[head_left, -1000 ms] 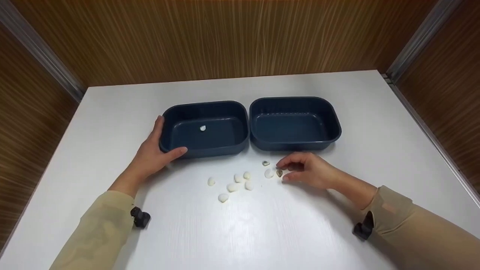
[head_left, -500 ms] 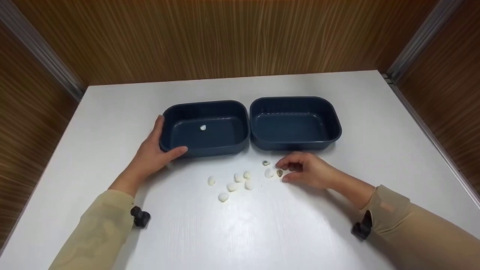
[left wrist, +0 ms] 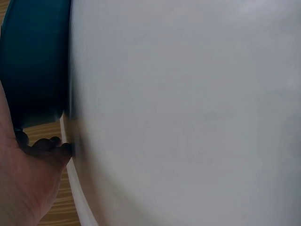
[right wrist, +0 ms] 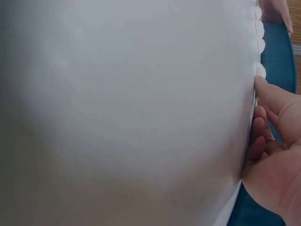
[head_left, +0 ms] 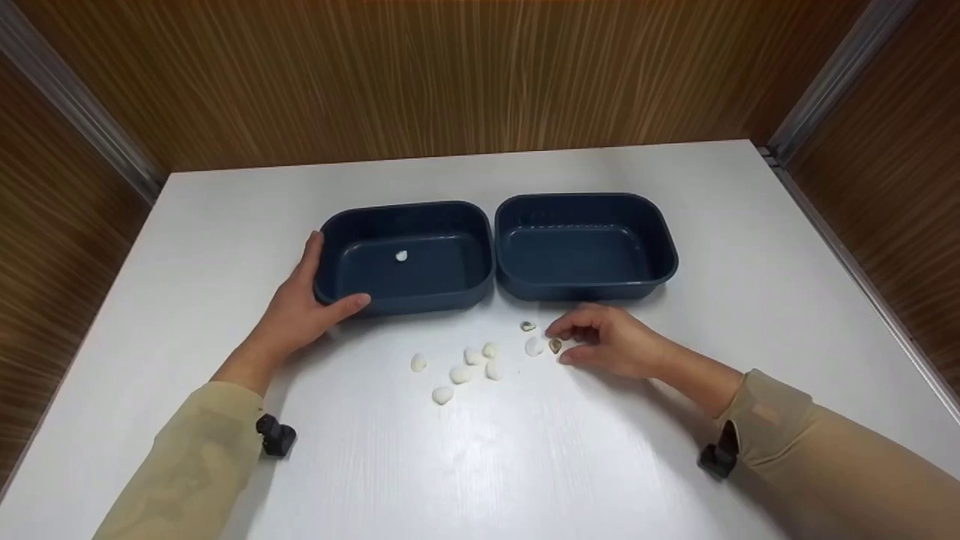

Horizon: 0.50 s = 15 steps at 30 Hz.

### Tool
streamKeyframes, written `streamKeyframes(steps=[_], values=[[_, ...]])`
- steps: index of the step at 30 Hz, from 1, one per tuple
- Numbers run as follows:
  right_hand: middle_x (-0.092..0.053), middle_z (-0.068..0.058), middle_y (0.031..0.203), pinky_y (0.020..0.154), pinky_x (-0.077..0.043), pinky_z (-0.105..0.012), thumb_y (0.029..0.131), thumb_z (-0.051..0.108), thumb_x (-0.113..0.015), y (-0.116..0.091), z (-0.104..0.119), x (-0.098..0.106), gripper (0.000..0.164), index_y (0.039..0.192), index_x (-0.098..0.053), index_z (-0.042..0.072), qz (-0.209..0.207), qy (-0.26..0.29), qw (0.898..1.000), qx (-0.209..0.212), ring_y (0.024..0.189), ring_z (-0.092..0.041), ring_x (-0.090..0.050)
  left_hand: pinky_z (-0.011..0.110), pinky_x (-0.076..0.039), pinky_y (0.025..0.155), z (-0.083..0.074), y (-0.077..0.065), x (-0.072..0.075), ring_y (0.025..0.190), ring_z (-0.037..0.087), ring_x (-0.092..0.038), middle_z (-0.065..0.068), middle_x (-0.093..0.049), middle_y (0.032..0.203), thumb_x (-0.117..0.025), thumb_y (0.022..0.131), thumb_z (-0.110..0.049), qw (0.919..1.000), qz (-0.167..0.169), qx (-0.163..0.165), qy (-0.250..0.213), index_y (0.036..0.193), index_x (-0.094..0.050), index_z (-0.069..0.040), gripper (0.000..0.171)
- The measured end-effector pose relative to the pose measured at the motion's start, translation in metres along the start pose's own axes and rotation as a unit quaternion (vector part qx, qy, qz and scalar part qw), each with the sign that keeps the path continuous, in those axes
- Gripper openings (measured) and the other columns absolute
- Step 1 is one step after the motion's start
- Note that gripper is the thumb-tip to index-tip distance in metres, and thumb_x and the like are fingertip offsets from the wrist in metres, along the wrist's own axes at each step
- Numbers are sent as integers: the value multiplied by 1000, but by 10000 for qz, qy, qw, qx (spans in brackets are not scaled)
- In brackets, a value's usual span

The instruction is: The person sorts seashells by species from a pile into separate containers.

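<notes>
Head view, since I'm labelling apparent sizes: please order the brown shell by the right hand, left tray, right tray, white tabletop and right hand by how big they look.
Largest to smallest:
1. White tabletop
2. Left tray and right tray: too alike to rank
3. Right hand
4. Brown shell

A small enclosed work booth, of a boxed-in workstation kind, is shown. A plain white table (head_left: 480, 472) is closed in by brown wood-grain walls: the far side by a back panel (head_left: 465, 75), the sides by a left panel (head_left: 45, 225) and a right panel (head_left: 885, 180). The back corners are lined with grey metal strips (head_left: 82, 105). A small black device (head_left: 276, 438) is worn at each sleeve cuff. Whether the booth is housed in an office, lab or workshop cannot be told.
</notes>
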State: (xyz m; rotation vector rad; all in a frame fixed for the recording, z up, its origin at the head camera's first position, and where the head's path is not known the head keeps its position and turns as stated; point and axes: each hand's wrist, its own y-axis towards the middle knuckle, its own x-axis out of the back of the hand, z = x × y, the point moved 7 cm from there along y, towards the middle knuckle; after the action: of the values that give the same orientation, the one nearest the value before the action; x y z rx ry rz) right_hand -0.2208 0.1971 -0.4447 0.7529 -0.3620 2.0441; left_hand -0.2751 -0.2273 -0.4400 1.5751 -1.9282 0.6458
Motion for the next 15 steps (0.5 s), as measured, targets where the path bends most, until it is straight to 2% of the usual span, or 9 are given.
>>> streamKeyframes(steps=[15], values=[[-72,-4,103,82,-50,-20,86,6,-89,0,1,0,29,114,-80,8,-94,13,9999,110,95,-19,-62,58,-15,128,-2,-1,0,162,36,-8,9,2,178,-76,92,-62,10000,-9,-7,52,171,9,-23,122]])
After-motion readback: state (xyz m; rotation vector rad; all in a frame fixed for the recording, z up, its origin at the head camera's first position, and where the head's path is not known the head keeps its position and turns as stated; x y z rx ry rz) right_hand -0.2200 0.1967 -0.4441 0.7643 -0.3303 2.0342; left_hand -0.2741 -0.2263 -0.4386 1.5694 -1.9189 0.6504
